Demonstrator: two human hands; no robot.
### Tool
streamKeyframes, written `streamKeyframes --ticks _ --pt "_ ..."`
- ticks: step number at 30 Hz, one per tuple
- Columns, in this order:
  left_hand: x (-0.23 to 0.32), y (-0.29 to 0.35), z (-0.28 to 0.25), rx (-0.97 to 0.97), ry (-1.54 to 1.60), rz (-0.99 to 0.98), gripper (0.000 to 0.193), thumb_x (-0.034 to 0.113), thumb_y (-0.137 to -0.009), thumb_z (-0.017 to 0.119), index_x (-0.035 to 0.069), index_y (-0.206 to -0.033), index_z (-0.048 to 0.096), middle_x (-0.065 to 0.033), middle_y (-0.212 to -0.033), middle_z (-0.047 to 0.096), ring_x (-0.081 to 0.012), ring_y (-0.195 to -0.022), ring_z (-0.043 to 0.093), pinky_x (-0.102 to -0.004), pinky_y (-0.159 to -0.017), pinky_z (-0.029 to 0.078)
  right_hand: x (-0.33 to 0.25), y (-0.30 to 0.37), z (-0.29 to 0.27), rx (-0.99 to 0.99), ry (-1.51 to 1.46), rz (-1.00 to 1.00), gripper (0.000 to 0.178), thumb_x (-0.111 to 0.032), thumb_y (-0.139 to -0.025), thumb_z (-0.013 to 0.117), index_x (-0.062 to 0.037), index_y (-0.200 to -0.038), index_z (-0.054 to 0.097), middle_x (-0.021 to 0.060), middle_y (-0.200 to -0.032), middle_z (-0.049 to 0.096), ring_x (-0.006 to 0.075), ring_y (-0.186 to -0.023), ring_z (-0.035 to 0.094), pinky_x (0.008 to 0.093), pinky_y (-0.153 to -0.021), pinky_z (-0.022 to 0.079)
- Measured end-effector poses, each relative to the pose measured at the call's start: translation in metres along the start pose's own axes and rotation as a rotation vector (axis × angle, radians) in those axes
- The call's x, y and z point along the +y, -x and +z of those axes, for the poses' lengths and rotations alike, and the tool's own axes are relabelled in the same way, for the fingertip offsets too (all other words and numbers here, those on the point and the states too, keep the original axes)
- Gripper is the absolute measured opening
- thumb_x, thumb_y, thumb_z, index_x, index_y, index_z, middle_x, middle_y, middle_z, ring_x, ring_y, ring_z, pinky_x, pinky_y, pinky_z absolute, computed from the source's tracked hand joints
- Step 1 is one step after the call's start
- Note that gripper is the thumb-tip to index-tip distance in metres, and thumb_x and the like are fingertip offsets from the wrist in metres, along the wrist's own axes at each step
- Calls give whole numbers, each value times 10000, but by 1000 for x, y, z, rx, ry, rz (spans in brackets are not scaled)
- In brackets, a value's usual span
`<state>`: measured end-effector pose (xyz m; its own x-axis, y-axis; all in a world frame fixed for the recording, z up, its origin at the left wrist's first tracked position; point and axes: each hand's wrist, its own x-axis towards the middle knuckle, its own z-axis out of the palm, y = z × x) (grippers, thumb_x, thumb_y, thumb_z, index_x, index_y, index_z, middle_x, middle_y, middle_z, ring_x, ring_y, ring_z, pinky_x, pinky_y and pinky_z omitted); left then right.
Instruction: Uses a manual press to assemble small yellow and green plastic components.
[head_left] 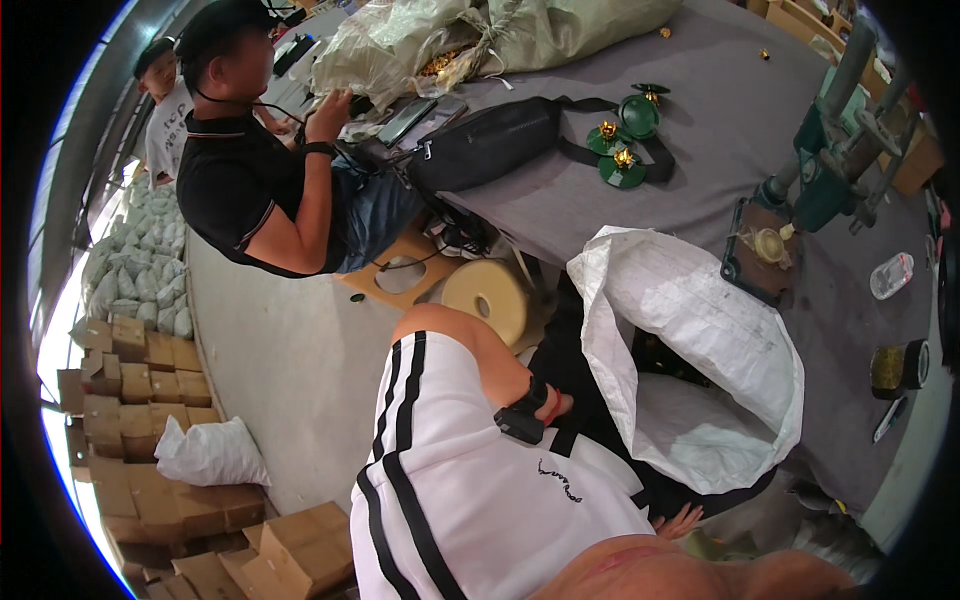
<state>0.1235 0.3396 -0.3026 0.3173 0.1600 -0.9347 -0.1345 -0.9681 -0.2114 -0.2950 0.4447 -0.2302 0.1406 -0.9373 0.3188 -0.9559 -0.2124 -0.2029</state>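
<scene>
A large white woven sack stands with its mouth wide between my legs and the grey-covered table. Inside it is dark, with a few small gold-coloured bits showing. My left hand is low by my black trousers, just left of the sack; a black band-like device and a red band circle that wrist. Most of its fingers are hidden. Below the sack's near rim, my right hand shows its fingers stretched out and apart, with nothing seen in them.
On the table are green discs with gold bows, a black waist bag, a green hand press, a clear container and a jar. A person sits at left. Cardboard boxes and a yellow stool stand nearby.
</scene>
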Motion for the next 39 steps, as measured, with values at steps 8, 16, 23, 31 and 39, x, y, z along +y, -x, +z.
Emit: streamKeyframes --ticks 8,16,23,31,39 --pt "-5 14 3 129 -41 -19 651 446 -793 563 131 -1351 448 -137 -1351 437 -282 -1240 406 -406 -1033 316 2 0 2 2 15 -22 646 -465 -957 296 43 -1342 403 301 -1418 322 481 -1304 318 556 -1049 282" --pt "-1 1 3 0 -22 41 778 469 -785 554 108 -1434 322 -164 -1469 282 -295 -1360 251 -414 -1113 202 2 -5 5 46 5 -42 637 -460 -968 276 37 -1346 400 299 -1412 333 482 -1295 334 557 -1042 294" --pt "4 147 -32 43 -75 91 658 383 -850 485 66 -1412 355 -126 -1449 353 -247 -1327 330 -363 -1097 239 2 -6 1 42 36 -56 637 -470 -970 276 24 -1358 388 295 -1410 338 478 -1286 349 553 -1038 304" --pt "-4 34 -8 65 -74 52 688 403 -785 575 94 -1378 410 -145 -1426 371 -308 -1308 338 -408 -1077 266 2 -3 2 34 54 -45 630 -459 -972 283 25 -1365 376 298 -1407 339 484 -1282 349 555 -1035 308" --pt "-5 30 -8 21 -70 39 687 403 -786 579 96 -1378 415 -131 -1423 381 -291 -1301 351 -408 -1069 274 -3 -8 -3 13 17 -37 620 -444 -975 279 32 -1357 387 301 -1406 340 481 -1284 350 552 -1035 301"
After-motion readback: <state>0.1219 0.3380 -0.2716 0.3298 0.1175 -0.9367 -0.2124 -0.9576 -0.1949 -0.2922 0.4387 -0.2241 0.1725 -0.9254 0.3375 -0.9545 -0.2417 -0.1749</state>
